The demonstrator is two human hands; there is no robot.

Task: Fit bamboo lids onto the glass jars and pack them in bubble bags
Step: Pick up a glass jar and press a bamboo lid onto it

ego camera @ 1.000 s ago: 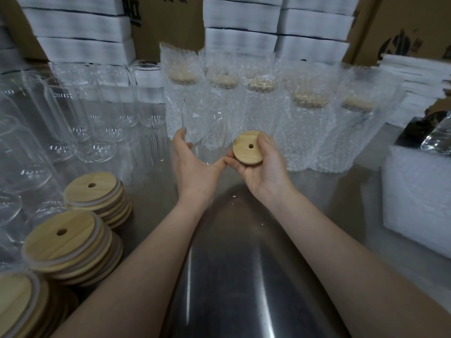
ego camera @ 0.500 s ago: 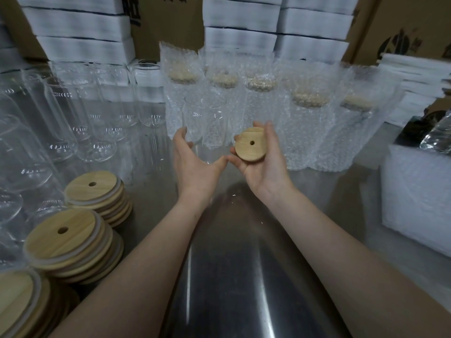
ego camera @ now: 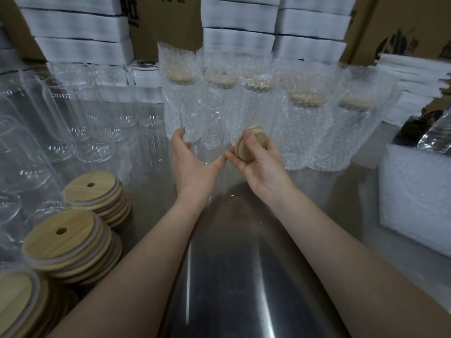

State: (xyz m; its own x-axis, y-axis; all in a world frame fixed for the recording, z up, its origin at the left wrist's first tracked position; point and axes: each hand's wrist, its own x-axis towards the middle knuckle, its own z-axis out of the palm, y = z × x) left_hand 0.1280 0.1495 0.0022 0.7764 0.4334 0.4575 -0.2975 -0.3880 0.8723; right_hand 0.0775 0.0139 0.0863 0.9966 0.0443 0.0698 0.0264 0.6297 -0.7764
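Right hand (ego camera: pixel 261 167) is gripping a lid (ego camera: pixel 241 150), tipping it from face-up onto its edge; left hand (ego camera: pixel 195 164) is waiting open beside a bare jar (ego camera: pixel 203 115) on the counter (ego camera: pixel 244 252), so fitting looks imminent.

The scene was dim and soft, lit apparently from overhead: pale streaks of glare ran down the steel table (ego camera: pixel 244 276). Wide-angle bending curved the edges. The right hand (ego camera: pixel 262 167) and its bamboo lid (ego camera: pixel 241 148) were slightly motion-blurred; the bubble bags (ego camera: pixel 307 132) behind looked hazy.
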